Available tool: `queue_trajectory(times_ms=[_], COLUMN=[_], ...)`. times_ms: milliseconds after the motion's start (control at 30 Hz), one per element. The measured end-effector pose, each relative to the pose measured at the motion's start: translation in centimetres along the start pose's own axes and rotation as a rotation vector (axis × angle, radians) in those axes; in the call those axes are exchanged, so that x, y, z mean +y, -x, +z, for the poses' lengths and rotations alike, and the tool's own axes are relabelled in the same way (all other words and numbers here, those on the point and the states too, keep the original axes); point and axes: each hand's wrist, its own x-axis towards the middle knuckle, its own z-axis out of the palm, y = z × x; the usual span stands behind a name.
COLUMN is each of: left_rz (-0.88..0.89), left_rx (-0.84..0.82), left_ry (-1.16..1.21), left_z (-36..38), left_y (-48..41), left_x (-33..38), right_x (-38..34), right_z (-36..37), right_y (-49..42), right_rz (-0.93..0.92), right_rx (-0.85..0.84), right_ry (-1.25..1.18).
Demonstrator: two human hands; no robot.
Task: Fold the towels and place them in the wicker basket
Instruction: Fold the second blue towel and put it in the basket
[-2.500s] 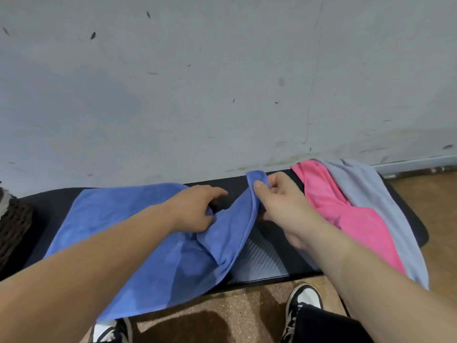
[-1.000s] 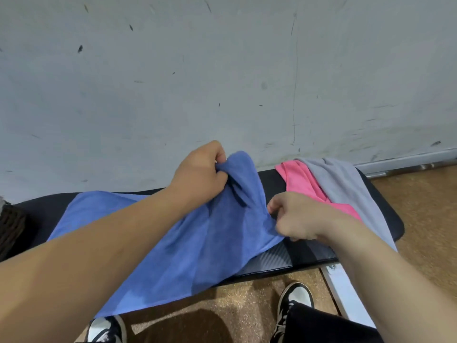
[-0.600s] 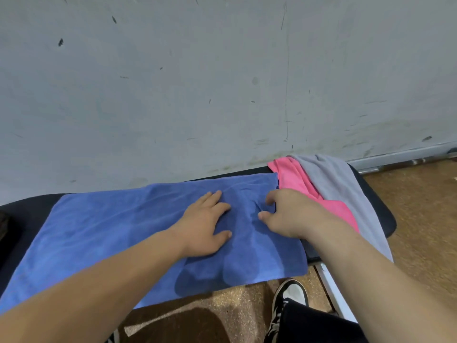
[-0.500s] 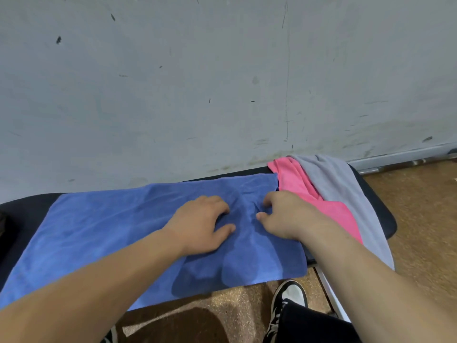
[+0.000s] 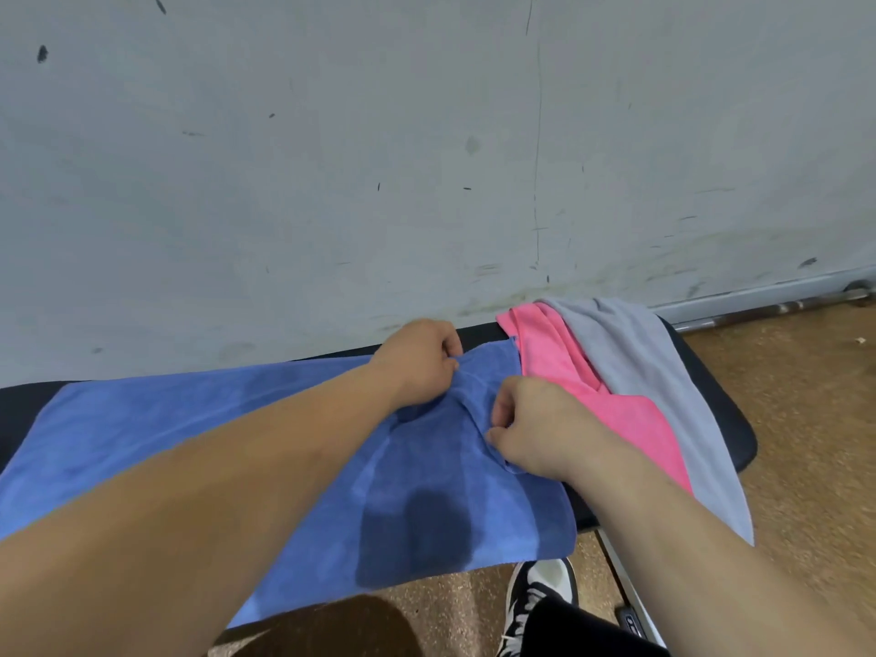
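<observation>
A blue towel (image 5: 199, 433) lies spread across the black bench (image 5: 725, 419), its front edge hanging over the side. My left hand (image 5: 419, 362) pinches the towel's far edge near its right corner. My right hand (image 5: 535, 426) grips a fold of the same towel near its right edge, fingers curled into the cloth. A ridge of cloth runs between the two hands. A pink towel (image 5: 592, 395) and a grey towel (image 5: 663, 391) lie heaped on the bench's right end. The wicker basket is out of view.
A grey scuffed wall (image 5: 426, 158) rises right behind the bench. Brown cork-like floor (image 5: 806, 419) lies to the right and below. My shoe (image 5: 540, 595) stands under the bench's front edge, and a metal pipe (image 5: 768, 308) runs along the wall's base.
The towel was lifted, then laid flat and smoothed with both palms. Now both hands have curled and taken hold of the cloth near its right end; the left moved to the far edge.
</observation>
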Motion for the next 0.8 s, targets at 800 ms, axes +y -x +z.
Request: queue_trajectory(times_ms=[800], left_rz=[0.134], left_rx=[-0.139], left_ry=[-0.428], left_z=[2.8], left_y=[5.4], left_x=[-2.6], right_x=[1.2], right_z=[-1.2], right_y=[0.7], right_rz=[0.143], right_rx=[0.104], right_ry=[0.126])
